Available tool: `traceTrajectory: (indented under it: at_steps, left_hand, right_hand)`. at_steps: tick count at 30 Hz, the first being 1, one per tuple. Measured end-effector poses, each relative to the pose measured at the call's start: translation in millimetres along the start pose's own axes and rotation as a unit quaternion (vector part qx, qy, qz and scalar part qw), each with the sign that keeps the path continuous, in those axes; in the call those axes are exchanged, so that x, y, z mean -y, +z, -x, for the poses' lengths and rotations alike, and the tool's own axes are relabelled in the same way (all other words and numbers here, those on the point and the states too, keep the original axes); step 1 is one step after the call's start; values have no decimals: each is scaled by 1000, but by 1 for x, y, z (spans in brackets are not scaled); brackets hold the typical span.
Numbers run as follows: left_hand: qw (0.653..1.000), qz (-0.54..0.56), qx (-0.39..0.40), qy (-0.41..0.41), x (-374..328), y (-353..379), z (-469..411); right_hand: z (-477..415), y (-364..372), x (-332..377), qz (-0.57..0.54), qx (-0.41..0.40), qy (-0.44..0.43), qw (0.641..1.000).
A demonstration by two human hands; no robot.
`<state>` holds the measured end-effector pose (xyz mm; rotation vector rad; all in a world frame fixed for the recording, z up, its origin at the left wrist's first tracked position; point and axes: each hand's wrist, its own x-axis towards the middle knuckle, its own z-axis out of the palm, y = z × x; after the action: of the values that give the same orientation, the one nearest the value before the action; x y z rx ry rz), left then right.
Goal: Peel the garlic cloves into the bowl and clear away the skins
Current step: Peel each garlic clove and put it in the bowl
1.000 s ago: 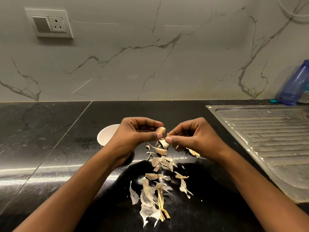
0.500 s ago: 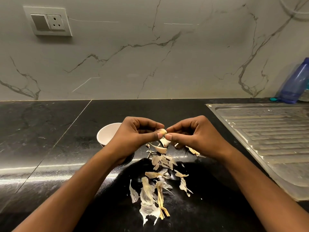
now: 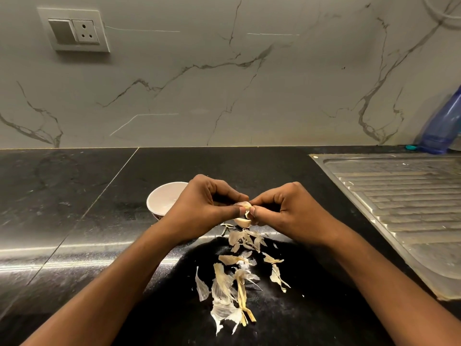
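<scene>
The clove is held just above the table, pinched from both sides. The left hand grips it between thumb and curled fingers. The right hand meets it fingertip to fingertip and pinches at the clove's near end, where a bit of skin seems to be lifting. Both hands are therefore closed on the one clove, which looks only partly peeled. A pale curved piece hangs just below the thumbs, and I cannot tell whether it is loose skin or part of the clove. Below and in front of the hands, a scatter of skins lies on the dark table, running toward the viewer with a few stiff stalk strips among the papery flakes. That many skins suggests several cloves are already peeled. The bowl stands just behind the left hand and is partly hidden by it. The part of its inside that shows looks bare white, so the count of peeled cloves cannot be read. No unpeeled cloves are visible on the table. As a judgement, the peeling is well on, perhaps near its end, while none of the clearing has begun, since every skin lies where it fell. A steel drainboard lies to the right, with a blue bottle behind it.
</scene>
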<state>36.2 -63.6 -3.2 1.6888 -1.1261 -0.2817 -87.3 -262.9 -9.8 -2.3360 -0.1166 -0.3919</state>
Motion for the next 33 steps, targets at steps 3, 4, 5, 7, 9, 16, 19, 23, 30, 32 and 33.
traceTrajectory:
  at_steps: [3,4,5,7,9,16,19,23,30,32,33]
  left_hand:
    - [1000,3,-1,0,1,0,0]
    - [1000,2,-2,1,1,1,0]
    - [1000,2,-5,2,1,1,0]
    - [1000,8,-10,4,2,2,0]
    - [1000,13,-16,6,3,2,0]
    - [999,35,-25,4,3,2,0]
    - [999,43,-27,3,3,3,0]
    - [999,40,-32,3,3,3,0]
    - [998,46,-40,8,2,3,1]
    - [998,51,-44,11,1,4,1]
    - [998,52,-45,13,1,4,1]
  right_hand:
    - [-1,3,-1,16,-21,-18,999]
    - [-1,5,-1,21,-31,-22,999]
    - [-2,7,-1,28,-41,-27,998]
    - [-2,11,-2,41,-61,-34,997]
    - [-1,14,-2,61,-73,-40,995]
    - [-2,17,1,114,-89,-58,988]
    - [-3,18,1,129,-92,-69,985]
    - [-4,18,1,135,-101,-76,983]
    - [-3,20,3,113,-116,-74,984]
    - [-3,19,3,99,-127,-73,984]
    - [-3,19,3,94,-129,-72,985]
